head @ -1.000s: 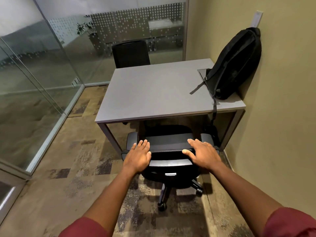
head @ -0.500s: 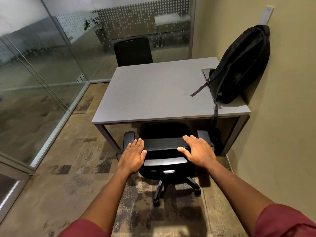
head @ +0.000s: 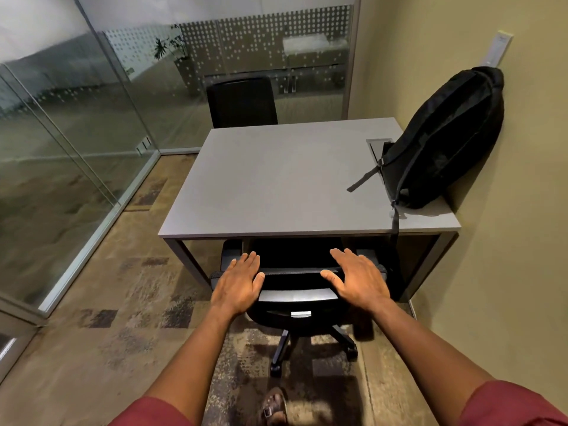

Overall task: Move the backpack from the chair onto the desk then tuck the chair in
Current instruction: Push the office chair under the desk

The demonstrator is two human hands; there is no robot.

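Black wheeled office chair (head: 296,290), seat under the grey bench (head: 276,186) — rolls easily; push at backrest top. Left hand (head: 238,285), right hand (head: 358,279): grip wide, flat. Soft black backpack (head: 445,142) rests on bench.

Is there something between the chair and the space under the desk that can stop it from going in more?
Nothing visible blocks it. The chair already sits partly under the desk, between the desk legs. Both hands, left hand and right hand, rest open on the backrest top. A strap of the backpack hangs over the desk edge, right of the chair.
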